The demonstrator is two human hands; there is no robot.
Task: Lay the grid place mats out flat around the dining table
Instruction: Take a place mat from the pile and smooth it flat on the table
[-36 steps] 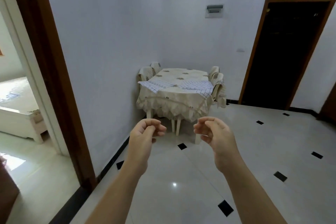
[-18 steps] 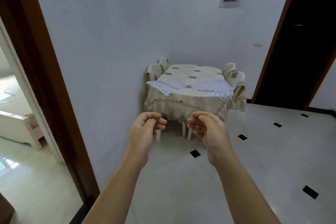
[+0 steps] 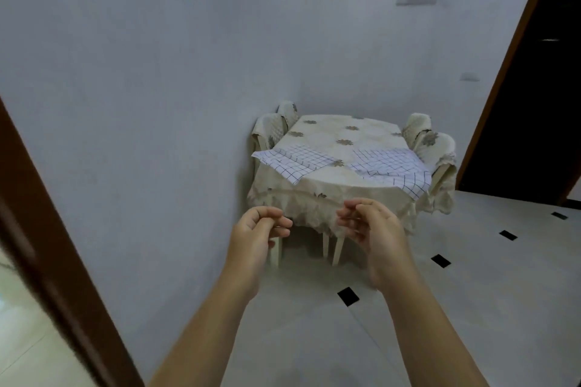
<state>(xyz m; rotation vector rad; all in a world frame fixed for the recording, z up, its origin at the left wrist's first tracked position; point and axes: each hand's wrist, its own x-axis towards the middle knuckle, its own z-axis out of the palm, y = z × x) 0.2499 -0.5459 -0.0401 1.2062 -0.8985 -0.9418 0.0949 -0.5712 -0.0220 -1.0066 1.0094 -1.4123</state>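
My left hand (image 3: 257, 237) and right hand (image 3: 375, 229) are raised side by side in the lower middle of the frame, apart from each other, fingers loosely curled and holding nothing. Above them, at centre, stands the table (image 3: 330, 138) under a cream flowered cloth, in the corner of the room. Two mats lie on its near half: the left mat (image 3: 295, 162) askew with a corner past the table's left edge, the right mat (image 3: 390, 166) with a corner hanging over the near right edge. Covered chairs (image 3: 438, 148) flank the table, and a dark doorway (image 3: 534, 104) fills the right of the frame
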